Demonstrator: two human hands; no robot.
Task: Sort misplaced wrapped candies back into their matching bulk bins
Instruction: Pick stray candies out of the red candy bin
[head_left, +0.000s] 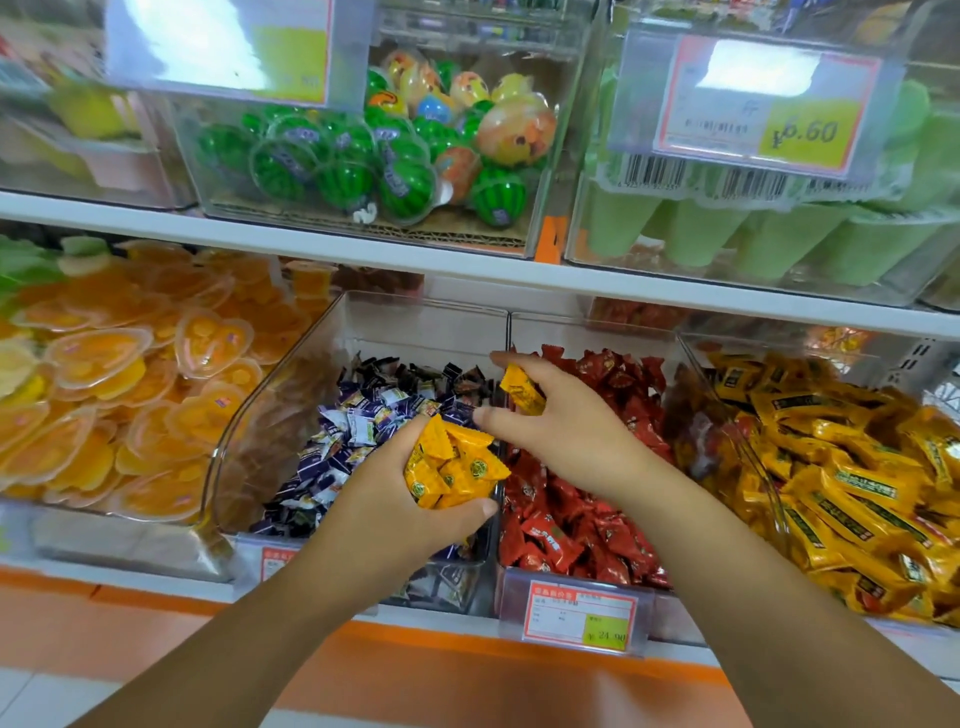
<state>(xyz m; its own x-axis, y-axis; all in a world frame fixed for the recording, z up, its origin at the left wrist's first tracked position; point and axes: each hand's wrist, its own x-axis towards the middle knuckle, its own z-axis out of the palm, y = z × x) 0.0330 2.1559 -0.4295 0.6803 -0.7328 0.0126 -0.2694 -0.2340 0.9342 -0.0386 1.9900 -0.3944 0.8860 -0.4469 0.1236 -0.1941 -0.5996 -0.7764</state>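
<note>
Currently the left hand (384, 519) is curled tight round a handful of yellow candies (452, 467): crinkly glossy wrappers with serrated end seals and a round green print. It is over the front right corner of the purple bin (270, 415). The right hand (566, 421) grips a single yellow candy (521, 389) in curled fingers, thumb stuck out towards the handful. Exact finger contact is hard to tell. This hand is just right of the purple bin's right wall, above the red bin (592, 332).

The purple bin is clear rigid plastic with an open top and scoop-curved side walls. It holds small purple-and-white pillow packs (353, 431), with darker wrappers at the rear. The red bin is directly right of it and the walls touch. It is full of glossy red packs (571, 525).

Further right is the yellow bin (696, 374), with longer yellow packs (841, 493) that carry dark green labels, heaped high above its wall. Left of the purple bin are orange heart-shaped jelly cups (130, 395) with clear film lids, stacked loosely.

A white shelf edge (363, 254) runs above the purple bin. It carries a clear box of watermelon-striped balls (337, 171). There is an open gap between the candy heaps and that edge. A price tag (579, 616) is clipped low, right of the purple bin's front. Both forearms enter from the front, below its rim.
</note>
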